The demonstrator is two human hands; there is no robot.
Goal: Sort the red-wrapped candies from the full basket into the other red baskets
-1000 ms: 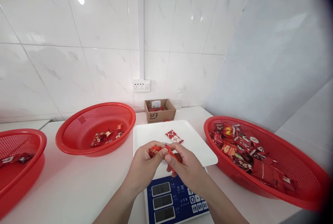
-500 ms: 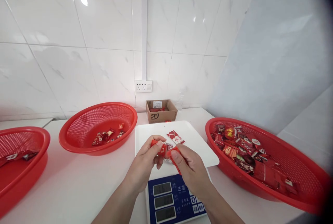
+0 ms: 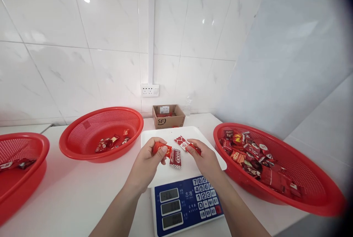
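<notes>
My left hand [image 3: 147, 163] is closed on a small red candy packet [image 3: 161, 149] held just above the white scale tray [image 3: 165, 137]. My right hand [image 3: 205, 160] pinches another red candy packet [image 3: 193, 148] over the tray's right side. Two packets lie on the tray: a red and white one [image 3: 182, 142] between my hands, farther back, and a dotted red and white one [image 3: 175, 158] nearer me. The blue scale panel [image 3: 187, 204] with its displays and keypad sits below my wrists.
A red mesh basket [image 3: 303, 196] heaped with several red packets stands at the right. Another red basket [image 3: 82, 134] with a few packets is left of the tray, a third [image 3: 33, 145] at the far left. A small cardboard box [image 3: 168, 117] stands by the tiled wall.
My hands were pressed together over the tray; they have moved apart, each keeping a red packet. The dotted packet now lies uncovered on the tray.
</notes>
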